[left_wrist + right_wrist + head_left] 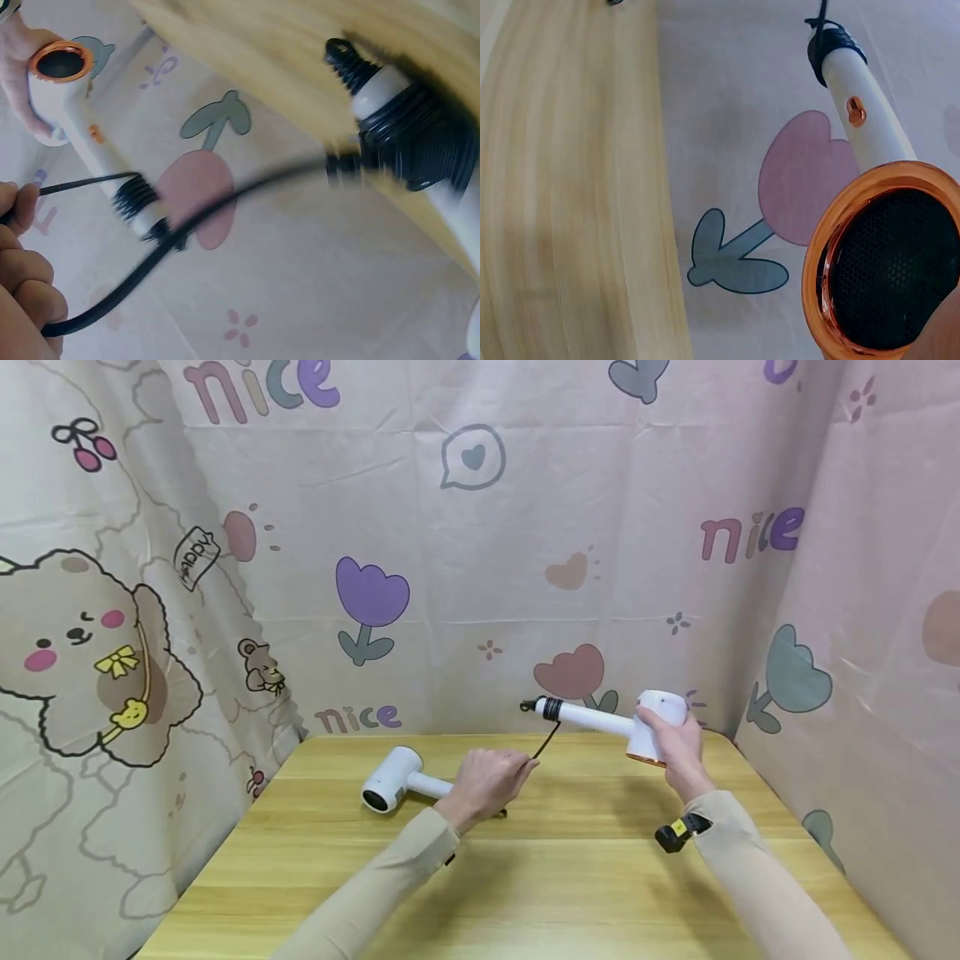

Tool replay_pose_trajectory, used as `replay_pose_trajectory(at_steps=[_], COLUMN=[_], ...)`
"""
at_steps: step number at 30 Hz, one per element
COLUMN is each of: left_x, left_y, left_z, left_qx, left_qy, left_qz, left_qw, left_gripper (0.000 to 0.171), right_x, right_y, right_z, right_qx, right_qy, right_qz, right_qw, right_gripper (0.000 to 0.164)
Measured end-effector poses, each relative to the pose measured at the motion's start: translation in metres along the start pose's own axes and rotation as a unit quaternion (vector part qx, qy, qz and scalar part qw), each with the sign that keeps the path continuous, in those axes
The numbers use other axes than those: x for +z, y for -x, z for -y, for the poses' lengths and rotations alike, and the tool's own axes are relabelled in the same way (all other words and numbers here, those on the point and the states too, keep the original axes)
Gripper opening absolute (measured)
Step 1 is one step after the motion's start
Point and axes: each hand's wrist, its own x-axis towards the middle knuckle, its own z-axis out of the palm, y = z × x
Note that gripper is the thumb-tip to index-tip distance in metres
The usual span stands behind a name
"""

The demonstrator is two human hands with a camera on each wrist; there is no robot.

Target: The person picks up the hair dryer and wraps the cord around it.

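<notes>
My right hand (678,747) grips the head of a white hair dryer (600,720) and holds it above the table, its handle pointing left. A black cord is wound around the handle's end (832,49). The copper-rimmed back grille (896,270) faces the right wrist camera. My left hand (487,785) grips the cord's free length (82,184), which runs taut from the coil. A second white hair dryer (393,779) lies on the table behind the left hand, its cord coil (420,135) wound on its handle. A thicker stretch of black cord (161,247) reaches from that coil to the left hand.
The wooden table (555,893) spreads beneath both hands. A printed curtain (480,568) hangs close behind its far edge and along both sides. A black wrist camera (678,832) sticks out below the right wrist.
</notes>
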Motion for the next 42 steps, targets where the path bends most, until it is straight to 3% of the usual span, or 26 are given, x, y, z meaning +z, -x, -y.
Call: replay_pose_trajectory(at_steps=[5,9,12,18,27,32,35,42], left_x=[-0.007,-0.009,-0.011,-0.015,-0.007,0.005,0.013,0.031], left_y=[-0.010,-0.012,-0.014,-0.020,-0.022,-0.016,-0.010,0.007], left_z=[0.007,0.020,0.030,0.049,0.063,0.069,0.072,0.078], left_qx=[-0.016,-0.031,-0.031,-0.037,-0.053,-0.067,-0.067,-0.067], left_qy=[0.065,0.104,0.106,0.083,0.109,0.108,0.092,0.071], left_qz=[-0.007,0.002,0.000,-0.006,0.041,0.050,0.041,0.030], left_qw=[0.9978,0.9941,0.9938,0.9959,0.9918,0.9906,0.9926,0.9948], left_gripper=[0.024,0.018,0.018,0.020,0.022,0.028,0.029,0.017], right_x=[0.003,0.003,0.004,0.004,-0.003,-0.008,-0.011,-0.022], right_y=[0.005,0.009,0.012,0.016,0.017,0.016,0.014,0.009], right_z=[-0.006,-0.009,-0.009,-0.004,-0.001,-0.002,-0.003,-0.005], right_qx=[-0.073,-0.117,-0.143,-0.171,-0.199,-0.189,-0.164,-0.130], right_qy=[0.086,0.143,0.165,0.165,0.152,0.113,0.083,0.059], right_qz=[0.041,0.104,0.131,0.170,0.261,0.293,0.302,0.304], right_qw=[0.993,0.977,0.967,0.957,0.932,0.930,0.935,0.942], right_gripper=[0.087,0.084,0.085,0.076,0.068,0.068,0.069,0.066])
